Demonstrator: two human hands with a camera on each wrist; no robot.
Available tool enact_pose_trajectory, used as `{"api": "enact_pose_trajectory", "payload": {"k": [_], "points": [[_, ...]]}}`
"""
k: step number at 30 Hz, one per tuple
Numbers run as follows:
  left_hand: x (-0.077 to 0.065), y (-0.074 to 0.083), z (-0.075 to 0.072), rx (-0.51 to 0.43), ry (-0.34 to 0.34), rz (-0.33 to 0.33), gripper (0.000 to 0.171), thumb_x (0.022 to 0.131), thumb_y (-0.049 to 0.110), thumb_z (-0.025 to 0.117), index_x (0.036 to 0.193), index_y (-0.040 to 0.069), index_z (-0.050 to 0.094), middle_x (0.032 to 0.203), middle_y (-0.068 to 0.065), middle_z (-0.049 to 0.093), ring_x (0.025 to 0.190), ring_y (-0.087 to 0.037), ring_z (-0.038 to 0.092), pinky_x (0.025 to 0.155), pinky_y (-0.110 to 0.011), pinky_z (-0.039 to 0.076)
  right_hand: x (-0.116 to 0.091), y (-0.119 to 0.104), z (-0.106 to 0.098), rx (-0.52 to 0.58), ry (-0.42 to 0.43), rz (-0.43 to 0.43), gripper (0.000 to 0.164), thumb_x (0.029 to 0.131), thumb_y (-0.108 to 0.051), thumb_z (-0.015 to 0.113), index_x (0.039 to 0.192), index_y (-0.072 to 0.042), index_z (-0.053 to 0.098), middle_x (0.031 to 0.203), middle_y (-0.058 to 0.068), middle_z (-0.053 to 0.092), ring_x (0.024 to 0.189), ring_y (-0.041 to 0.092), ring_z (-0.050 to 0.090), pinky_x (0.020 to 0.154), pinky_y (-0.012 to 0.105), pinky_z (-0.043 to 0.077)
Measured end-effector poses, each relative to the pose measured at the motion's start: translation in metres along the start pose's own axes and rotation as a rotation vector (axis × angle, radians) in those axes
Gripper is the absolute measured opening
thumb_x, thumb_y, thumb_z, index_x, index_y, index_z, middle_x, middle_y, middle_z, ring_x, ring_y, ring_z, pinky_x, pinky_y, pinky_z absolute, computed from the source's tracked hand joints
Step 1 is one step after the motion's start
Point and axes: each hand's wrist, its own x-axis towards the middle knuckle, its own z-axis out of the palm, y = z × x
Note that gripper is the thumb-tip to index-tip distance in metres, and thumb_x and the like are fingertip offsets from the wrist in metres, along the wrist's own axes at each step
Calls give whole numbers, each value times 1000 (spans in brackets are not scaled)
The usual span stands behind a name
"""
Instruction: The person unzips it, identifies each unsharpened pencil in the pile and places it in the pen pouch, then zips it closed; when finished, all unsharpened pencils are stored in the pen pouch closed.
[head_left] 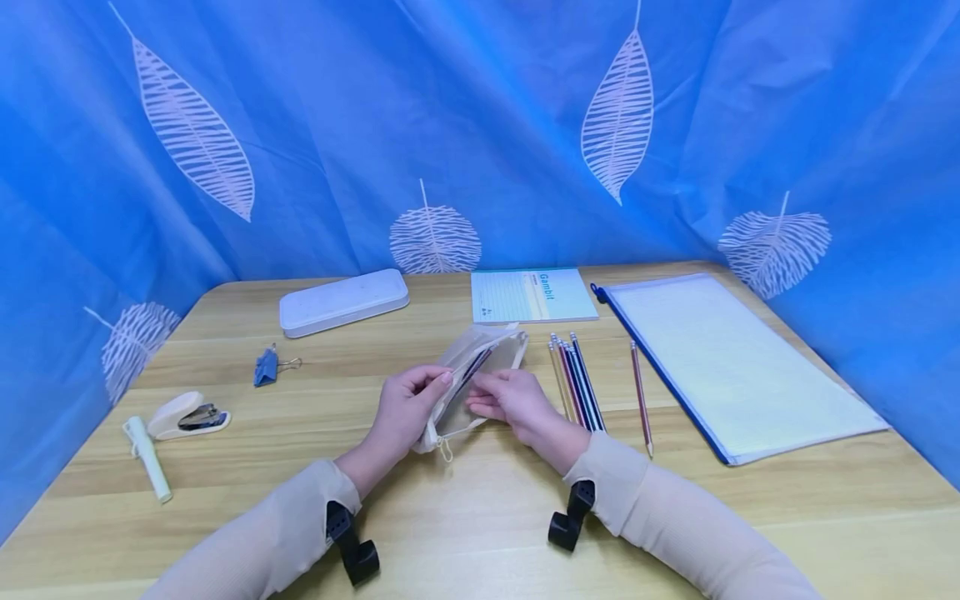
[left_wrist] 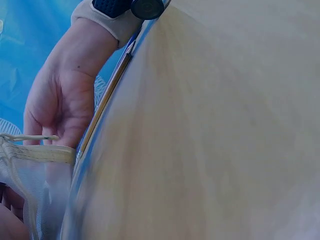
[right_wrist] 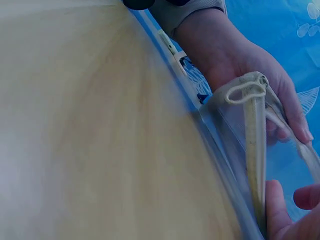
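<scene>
A translucent mesh zipper pouch (head_left: pixel 465 346) with cream edging is held tilted with its mouth spread apart. My left hand (head_left: pixel 408 408) pinches its left rim, thumb on top. At the opposite rim my right hand (head_left: pixel 521 408) has curled fingers at the opening; its fingertips are partly hidden. Inside the pouch lies a dark, slim pencil-like item (head_left: pixel 474 367). In the left wrist view the zipper edge (left_wrist: pixel 45 152) crosses the right fingers. The right wrist view shows the cord pull loop (right_wrist: pixel 242 93) at the pouch corner.
Several striped pencils (head_left: pixel 573 379) lie right of the pouch, with a single pencil (head_left: pixel 641 400) beside a large zip folder (head_left: pixel 738 367). A notebook (head_left: pixel 532 296) and white case (head_left: pixel 345 302) sit behind. Leftward are a blue binder clip (head_left: pixel 266 367), stapler (head_left: pixel 187 417) and pale green pen-like item (head_left: pixel 148 458).
</scene>
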Motion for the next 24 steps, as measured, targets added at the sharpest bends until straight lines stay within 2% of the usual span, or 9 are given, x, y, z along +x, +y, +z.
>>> {"api": "enact_pose_trajectory", "payload": {"k": [4, 9, 14, 19, 24], "points": [[1, 1, -2, -3, 3, -17, 13, 83, 6, 65, 92, -3, 70, 70, 2, 62, 63, -6, 51, 57, -18, 44, -5, -13, -17, -61, -45, -34, 29, 89, 0, 52, 114, 15, 49, 80, 11, 63, 68, 13, 64, 70, 24, 54], [1, 4, -6, -3, -4, -49, 14, 84, 7, 66, 93, -3, 69, 70, 2, 61, 64, -7, 51, 58, -18, 44, -7, -29, -53, -214, -102, -105, 32, 89, 2, 52, 116, 16, 45, 83, 11, 63, 70, 11, 64, 68, 24, 54], [2, 3, -10, -5, 4, -58, 15, 84, 6, 65, 94, -5, 68, 71, 1, 61, 64, -7, 51, 58, -19, 44, -5, -38, -89, -471, -67, -170, 34, 88, -3, 56, 117, 13, 47, 95, 15, 62, 78, 13, 63, 73, 27, 54], [1, 2, -11, -1, 1, -45, 14, 84, 5, 65, 93, -5, 69, 69, 2, 61, 63, -7, 51, 57, -19, 44, 0, -40, -112, -711, -36, -199, 37, 86, -8, 61, 118, 7, 51, 99, 15, 59, 83, 18, 60, 76, 28, 52], [0, 2, -12, -9, -3, -47, 14, 84, 5, 65, 94, -5, 68, 70, 1, 61, 63, -7, 51, 57, -19, 45, 3, -39, -121, -831, -4, -205, 39, 82, -8, 65, 117, 3, 54, 101, 14, 59, 85, 20, 58, 77, 30, 49]]}}
